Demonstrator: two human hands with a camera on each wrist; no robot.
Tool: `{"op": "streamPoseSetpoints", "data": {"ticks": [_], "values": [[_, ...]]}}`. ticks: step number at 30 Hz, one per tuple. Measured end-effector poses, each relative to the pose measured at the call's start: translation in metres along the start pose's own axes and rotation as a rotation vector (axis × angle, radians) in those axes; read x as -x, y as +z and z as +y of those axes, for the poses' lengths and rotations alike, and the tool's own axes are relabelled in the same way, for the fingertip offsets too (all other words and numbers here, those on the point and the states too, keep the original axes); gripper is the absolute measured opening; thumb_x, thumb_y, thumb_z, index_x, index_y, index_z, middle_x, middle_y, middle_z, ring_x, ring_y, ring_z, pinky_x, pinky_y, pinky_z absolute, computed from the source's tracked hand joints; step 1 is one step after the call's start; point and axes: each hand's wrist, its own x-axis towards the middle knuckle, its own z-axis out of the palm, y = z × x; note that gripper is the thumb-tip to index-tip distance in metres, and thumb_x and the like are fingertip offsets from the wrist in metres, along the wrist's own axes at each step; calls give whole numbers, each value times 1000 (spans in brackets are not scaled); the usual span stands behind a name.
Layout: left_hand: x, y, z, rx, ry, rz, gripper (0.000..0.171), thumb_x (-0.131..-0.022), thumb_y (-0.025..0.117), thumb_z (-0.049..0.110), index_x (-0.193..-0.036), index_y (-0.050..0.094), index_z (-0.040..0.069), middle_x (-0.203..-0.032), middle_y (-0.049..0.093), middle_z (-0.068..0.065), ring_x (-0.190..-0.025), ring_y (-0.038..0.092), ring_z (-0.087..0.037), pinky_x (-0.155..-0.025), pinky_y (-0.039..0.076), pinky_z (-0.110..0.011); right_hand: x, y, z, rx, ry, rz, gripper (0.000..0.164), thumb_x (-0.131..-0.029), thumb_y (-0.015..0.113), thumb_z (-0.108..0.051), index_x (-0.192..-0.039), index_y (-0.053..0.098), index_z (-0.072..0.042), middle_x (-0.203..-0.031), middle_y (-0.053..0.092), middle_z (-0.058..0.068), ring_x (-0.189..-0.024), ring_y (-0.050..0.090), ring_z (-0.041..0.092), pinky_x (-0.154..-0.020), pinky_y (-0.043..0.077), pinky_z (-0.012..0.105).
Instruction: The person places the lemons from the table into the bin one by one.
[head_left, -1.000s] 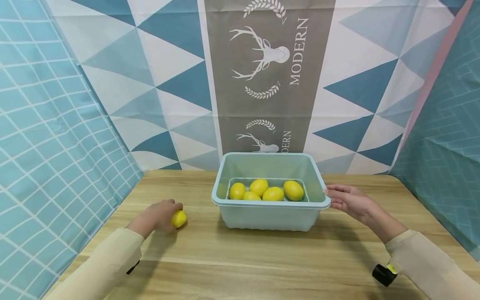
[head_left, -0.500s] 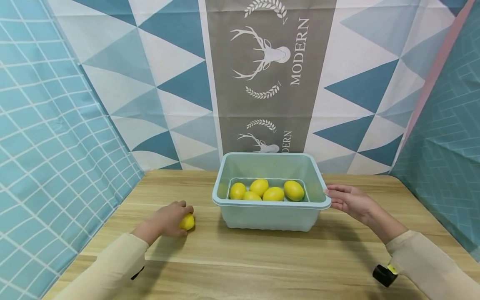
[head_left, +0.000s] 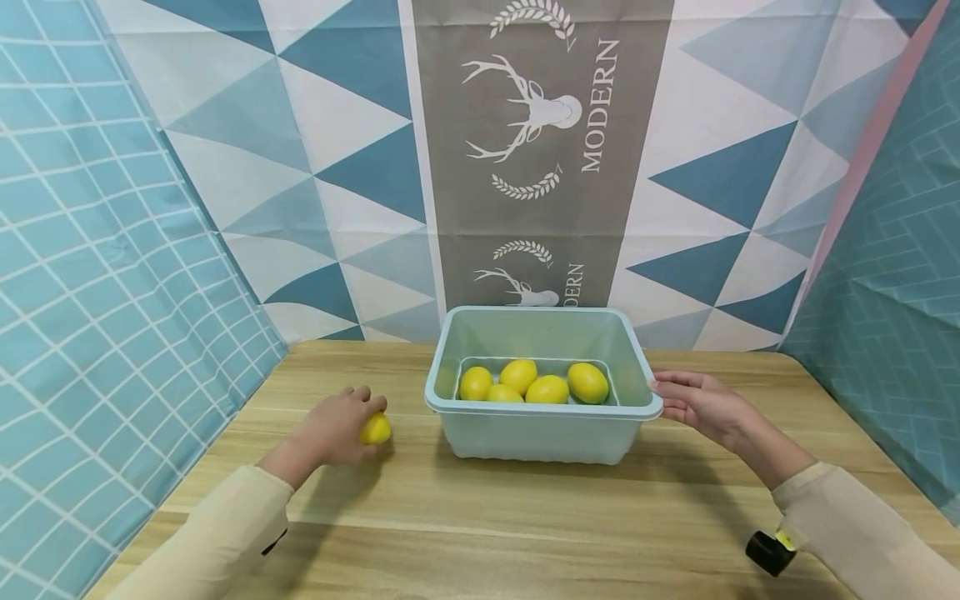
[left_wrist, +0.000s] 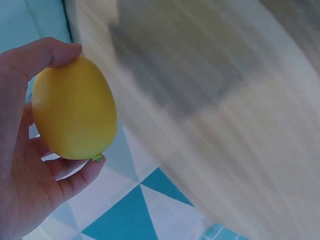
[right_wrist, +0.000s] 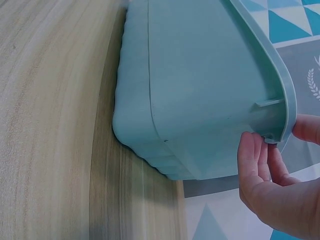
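My left hand (head_left: 341,427) grips a yellow lemon (head_left: 376,428) over the table, to the left of the bin. In the left wrist view the thumb lies across one end of the lemon (left_wrist: 75,107) and the fingers curl behind it; a small green tip shows at its other end. A light blue-green plastic bin (head_left: 540,435) stands upright at the middle back, with several lemons (head_left: 547,389) lying on its floor. At the bin's right side, my right hand (head_left: 705,407) pinches the rim (right_wrist: 289,100), thumb on top and fingers beneath.
The wooden table (head_left: 480,533) runs up to a patterned backdrop (head_left: 360,167) close behind the bin. A blue tiled cloth (head_left: 112,275) hangs along the left, a teal one (head_left: 892,333) along the right. A black wrist device (head_left: 769,552) sits by the right sleeve.
Holding the lemon, my left hand has moved right toward the bin, then risen slightly. My right hand and the bin have stayed in place.
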Motion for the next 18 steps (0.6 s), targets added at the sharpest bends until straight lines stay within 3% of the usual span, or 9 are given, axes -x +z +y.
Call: {"op": "streamPoseSetpoints", "data": {"ticks": [13, 18], "values": [[-13, -39, -10, -5, -1, 59, 48, -67, 79, 30, -108, 61, 12, -90, 55, -7, -72, 47, -17, -57, 44, -31, 2, 0, 1, 13, 6, 6, 44, -96, 59, -24, -129, 45, 1, -101, 64, -12, -89, 66, 3, -81, 56, 18], [-14, -46, -10, -8, -13, 83, 48, -67, 79, 30, -108, 61, 12, -91, 55, -8, -71, 48, -17, -55, 44, -32, 0, -1, 1, 5, 2, 7, 41, -96, 58, -22, -129, 46, 1, -100, 64, -12, -88, 66, 2, -81, 56, 18]]}}
